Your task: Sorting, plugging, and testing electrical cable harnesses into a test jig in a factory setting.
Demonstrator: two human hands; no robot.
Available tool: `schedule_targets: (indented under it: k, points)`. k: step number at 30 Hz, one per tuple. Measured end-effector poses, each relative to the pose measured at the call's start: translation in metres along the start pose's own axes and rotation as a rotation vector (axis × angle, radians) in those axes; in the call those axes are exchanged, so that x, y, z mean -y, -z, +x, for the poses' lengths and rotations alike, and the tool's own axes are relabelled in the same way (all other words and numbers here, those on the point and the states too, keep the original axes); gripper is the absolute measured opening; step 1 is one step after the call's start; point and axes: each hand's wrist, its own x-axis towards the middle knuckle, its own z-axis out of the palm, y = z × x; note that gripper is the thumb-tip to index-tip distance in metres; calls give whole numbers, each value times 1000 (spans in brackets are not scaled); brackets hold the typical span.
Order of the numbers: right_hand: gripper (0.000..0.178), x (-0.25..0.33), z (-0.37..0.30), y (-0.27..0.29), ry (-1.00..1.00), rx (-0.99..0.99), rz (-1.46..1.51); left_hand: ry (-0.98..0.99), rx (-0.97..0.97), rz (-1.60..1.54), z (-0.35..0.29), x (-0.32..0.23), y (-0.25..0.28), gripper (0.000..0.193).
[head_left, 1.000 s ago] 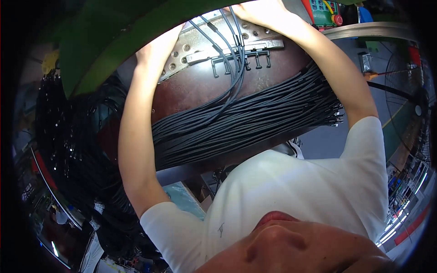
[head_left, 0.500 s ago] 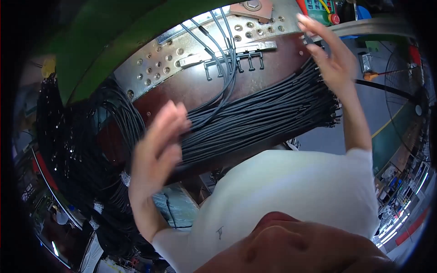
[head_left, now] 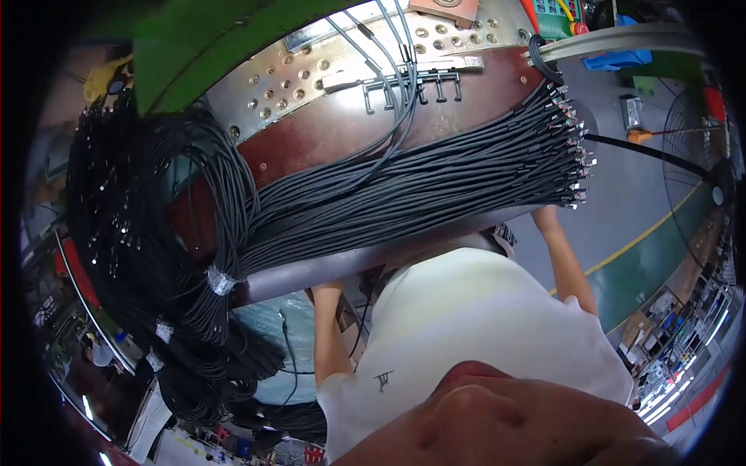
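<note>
A wide row of black cables (head_left: 420, 182) lies across the dark red-brown table (head_left: 311, 140), with metal plug ends (head_left: 576, 155) at its right end. Silvery tape (head_left: 220, 281) binds the cables at the left. My left hand (head_left: 327, 287) reaches under the table's near edge, left of my body; its fingers are hidden there. At the right, my right hand (head_left: 545, 215) is likewise tucked below the near edge, close under the plug ends, fingers out of sight. A few cables run up past a black pronged holder (head_left: 412, 87) toward the machine.
A green machine cover (head_left: 202, 58) overhangs the upper left. Behind the holder is a perforated metal plate (head_left: 299, 81). More taped black cable bundles (head_left: 116, 210) hang at the left. A fan (head_left: 695, 171) and a metal rail (head_left: 622, 40) stand at the right.
Both hands have dropped from above the cables to below the table's near edge. The plug ends at the right and the taped left end are uncovered now. The view has shifted slightly.
</note>
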Motion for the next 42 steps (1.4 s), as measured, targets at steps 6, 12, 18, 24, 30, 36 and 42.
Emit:
schedule_targets:
  k: [6,12,18,24,30,36,42]
  points:
    - [36,43,27,23,-68,24,50,-144,-351,253,-5,5,-19,40]
    - [31,60,39,31,-235,56,190,-92,-275,296,-1,-8,2,39]
    - [34,42,34,21,-137,8,174,18,-121,-17,-11,-29,36,34]
    - [22,47,90,135,-276,-305,249,-607,525,-875,-28,-84,157,51]
    - [24,195,219,169,368,-68,211,-1038,57,-823,26,-179,203,54]
    - [44,234,272,109,592,-155,-140,-561,-288,-239,70,-188,212,54]
    - [18,203,249,134,405,33,75,-337,-378,302,62,-76,237,57]
